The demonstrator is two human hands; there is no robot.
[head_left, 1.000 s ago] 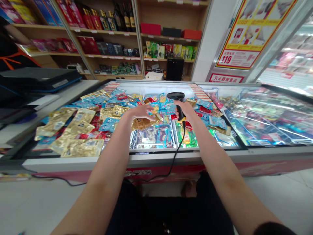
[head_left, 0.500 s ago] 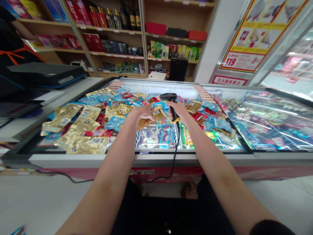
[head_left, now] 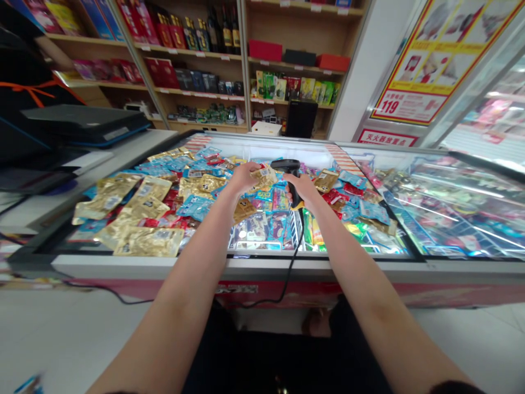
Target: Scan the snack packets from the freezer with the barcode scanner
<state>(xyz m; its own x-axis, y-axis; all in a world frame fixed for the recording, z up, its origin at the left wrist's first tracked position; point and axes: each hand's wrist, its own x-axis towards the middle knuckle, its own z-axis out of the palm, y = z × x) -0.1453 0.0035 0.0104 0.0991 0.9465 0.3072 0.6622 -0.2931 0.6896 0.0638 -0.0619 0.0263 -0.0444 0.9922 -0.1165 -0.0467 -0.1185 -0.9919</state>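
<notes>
My left hand (head_left: 243, 179) is closed on a small gold snack packet (head_left: 264, 176), lifted above the pile. My right hand (head_left: 302, 189) grips a black barcode scanner (head_left: 286, 165) by its handle, its head pointing left at the packet. The scanner's cable (head_left: 292, 257) hangs down over the front edge of the chest freezer (head_left: 262, 266). Gold packets (head_left: 139, 219) and blue packets (head_left: 192, 207) lie spread over the freezer's glass lid, mostly on the left and middle.
Wooden shelves (head_left: 229, 54) with boxes and bottles line the back wall. A counter with a dark flat device (head_left: 84, 123) stands at the left. A second glass-topped freezer (head_left: 463, 202) adjoins on the right, under a yellow poster (head_left: 426, 60).
My left hand picked a gold packet off the pile and raised it. The scanner moved left toward the packet, and both hands came closer together.
</notes>
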